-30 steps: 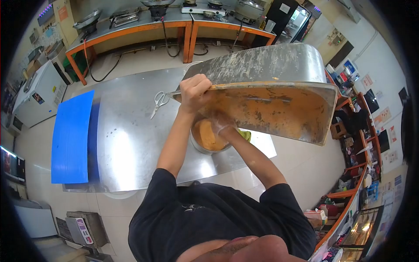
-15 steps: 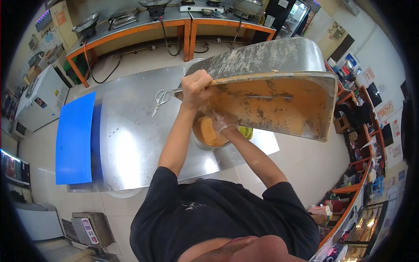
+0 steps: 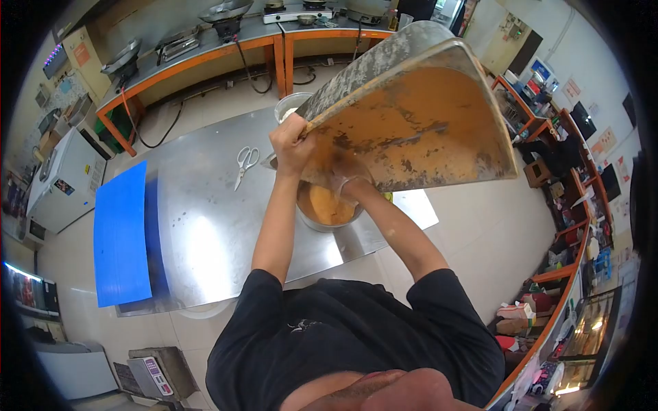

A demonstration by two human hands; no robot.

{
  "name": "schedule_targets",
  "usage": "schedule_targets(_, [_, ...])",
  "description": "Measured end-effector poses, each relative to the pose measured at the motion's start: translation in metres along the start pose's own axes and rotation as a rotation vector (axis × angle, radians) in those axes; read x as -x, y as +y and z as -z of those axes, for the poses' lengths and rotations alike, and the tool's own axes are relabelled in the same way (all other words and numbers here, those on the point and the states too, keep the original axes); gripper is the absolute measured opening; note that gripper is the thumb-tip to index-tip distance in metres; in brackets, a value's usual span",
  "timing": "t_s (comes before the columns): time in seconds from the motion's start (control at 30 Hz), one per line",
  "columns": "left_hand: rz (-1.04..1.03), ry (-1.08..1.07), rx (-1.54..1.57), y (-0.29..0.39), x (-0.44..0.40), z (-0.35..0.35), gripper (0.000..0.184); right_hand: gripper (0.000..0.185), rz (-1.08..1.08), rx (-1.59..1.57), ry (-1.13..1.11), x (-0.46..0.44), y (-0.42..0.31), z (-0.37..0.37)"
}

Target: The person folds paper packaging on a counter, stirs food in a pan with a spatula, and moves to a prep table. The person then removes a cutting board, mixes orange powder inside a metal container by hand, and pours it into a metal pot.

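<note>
My left hand (image 3: 293, 144) is closed round the rim of a large, deep metal pan (image 3: 425, 130), held tilted on its side above the table. Orange powder coats the pan's inside, with dark bare patches. Under its lower corner stands a round metal pot (image 3: 310, 220) with a mound of orange powder (image 3: 327, 205) in it. My right hand (image 3: 348, 183), in a clear plastic glove, reaches in at the pan's lower corner, over the pot. Its fingers are blurred and partly hidden by falling powder.
White-handled scissors (image 3: 247, 163) lie on the steel table (image 3: 205, 147), left of the pan. A blue board (image 3: 123, 236) lies at the table's left end. Behind my left hand stands a round container (image 3: 288, 106). An orange-framed counter (image 3: 267, 44) with cookware runs along the back.
The pan has tipped more steeply, its right end rising and its left corner staying over the pot. My right hand has shifted slightly within the pan's low corner. The view has turned a little.
</note>
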State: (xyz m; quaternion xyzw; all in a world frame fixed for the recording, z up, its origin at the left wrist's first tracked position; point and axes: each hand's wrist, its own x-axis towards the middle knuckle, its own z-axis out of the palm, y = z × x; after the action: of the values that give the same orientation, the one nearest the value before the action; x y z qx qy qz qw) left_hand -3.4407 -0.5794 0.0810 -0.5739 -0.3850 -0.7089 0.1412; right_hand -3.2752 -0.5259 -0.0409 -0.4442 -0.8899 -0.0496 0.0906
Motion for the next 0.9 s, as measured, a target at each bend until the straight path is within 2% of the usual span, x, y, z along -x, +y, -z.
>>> schedule_targets(0.07, [0.02,0.006,-0.003,0.003,0.003,-0.002,0.021,0.055,-0.008,0.021,-0.052,0.007,0.003,0.016])
schedule_targets(0.3, [-0.033,0.0,-0.002,0.005,-0.013,0.002,0.021,0.053,0.039,0.032,0.047,-0.019,-0.017,0.03])
schedule_targets(0.37, [-0.028,0.009,-0.007,0.006,-0.017,0.004,0.021,0.052,0.019,0.027,0.003,-0.009,-0.022,0.016])
schedule_targets(0.47, [0.051,0.001,-0.042,0.01,-0.026,0.009,0.022,0.041,-0.09,-0.133,-0.163,0.007,-0.002,-0.013])
schedule_targets(0.57, [0.114,-0.016,-0.068,0.011,-0.031,0.014,0.024,0.035,-0.069,-0.259,-0.245,0.023,0.0,0.038])
schedule_targets(0.67, [0.174,-0.003,-0.072,0.01,-0.043,0.019,0.028,0.032,-0.034,-0.226,-0.223,0.028,-0.008,0.069])
schedule_targets(0.8, [0.275,0.011,-0.088,0.007,-0.078,0.034,0.035,0.028,0.097,-0.199,-0.081,0.002,0.004,0.067])
schedule_targets(0.9, [0.485,0.026,0.068,-0.026,-0.109,0.065,0.036,0.028,0.195,-0.268,0.031,-0.027,-0.012,0.109])
